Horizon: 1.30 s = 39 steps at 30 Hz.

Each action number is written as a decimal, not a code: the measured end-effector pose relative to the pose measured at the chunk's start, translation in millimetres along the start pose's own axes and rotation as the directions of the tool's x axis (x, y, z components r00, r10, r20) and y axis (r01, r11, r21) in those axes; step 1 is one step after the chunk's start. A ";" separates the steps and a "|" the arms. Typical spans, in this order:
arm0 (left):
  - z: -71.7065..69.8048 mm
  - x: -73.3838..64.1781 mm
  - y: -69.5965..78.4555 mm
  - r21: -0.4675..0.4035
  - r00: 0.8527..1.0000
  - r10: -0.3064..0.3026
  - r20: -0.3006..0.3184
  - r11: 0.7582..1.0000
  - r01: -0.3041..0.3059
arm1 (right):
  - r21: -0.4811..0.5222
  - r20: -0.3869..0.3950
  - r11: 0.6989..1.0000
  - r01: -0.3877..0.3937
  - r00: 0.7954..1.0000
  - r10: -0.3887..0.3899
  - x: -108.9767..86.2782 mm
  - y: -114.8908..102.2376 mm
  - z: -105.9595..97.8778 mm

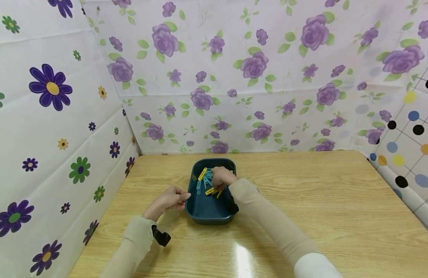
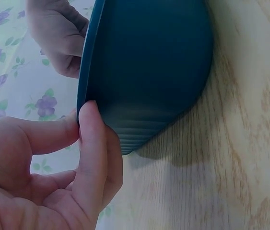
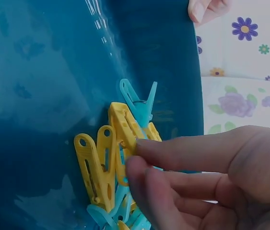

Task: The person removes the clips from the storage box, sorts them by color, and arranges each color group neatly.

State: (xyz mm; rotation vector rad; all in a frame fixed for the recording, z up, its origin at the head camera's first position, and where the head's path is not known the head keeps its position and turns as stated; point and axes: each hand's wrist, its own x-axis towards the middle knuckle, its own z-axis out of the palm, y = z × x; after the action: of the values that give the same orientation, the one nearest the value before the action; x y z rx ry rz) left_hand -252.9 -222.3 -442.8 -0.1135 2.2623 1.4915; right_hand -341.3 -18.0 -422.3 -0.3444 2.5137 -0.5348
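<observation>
A dark blue plastic tub stands on the table, holding several yellow and light blue clothespins. My left hand pinches the tub's left rim between thumb and fingers; the left wrist view shows the rim in that grip. Inside the tub, my right hand reaches into the pile. In the right wrist view, its thumb and fingertips pinch a yellow clothespin. Beside that lie another yellow clothespin and a light blue clothespin. Fingers hide part of the pile.
The wooden table stretches on both sides of the tub. A flowered cloth wall rises behind it, with patterned cloth at left and right too. Each wrist wears a black camera, the left camera hanging under the cuff.
</observation>
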 end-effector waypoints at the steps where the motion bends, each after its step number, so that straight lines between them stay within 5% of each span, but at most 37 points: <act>1: 0.1 -0.1 -0.4 0.000 1.000 0.000 -0.001 1.000 0.000 | -0.008 0.005 1.000 -0.008 1.000 0.008 -0.8 -0.5 0.0; 11: 0.6 0.2 -0.9 -0.010 1.000 -0.002 -0.007 1.000 0.002 | -0.048 -0.020 0.999 0.004 1.000 -0.005 -12.4 -3.2 -4.5; 17: 0.3 0.9 -1.9 -0.017 1.000 0.004 -0.001 1.000 -0.004 | 0.034 -0.091 0.997 0.070 0.994 -0.066 -20.0 -0.2 -11.6; 30: 0.4 1.2 0.0 -0.019 1.000 -0.014 0.011 1.000 0.015 | 0.139 -0.254 0.950 0.280 0.937 -0.239 -40.0 22.4 -20.0; 39: 0.5 1.8 -0.5 -0.011 1.000 0.000 0.020 1.000 0.001 | 0.158 -0.348 0.934 0.320 0.904 -0.250 -46.8 36.9 -18.1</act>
State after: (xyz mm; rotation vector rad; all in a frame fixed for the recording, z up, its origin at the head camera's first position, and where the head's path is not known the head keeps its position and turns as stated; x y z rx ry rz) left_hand -254.2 -221.7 -444.1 -0.1025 2.2385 1.4991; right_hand -317.8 36.5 -403.1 -0.5929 2.6965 -1.0441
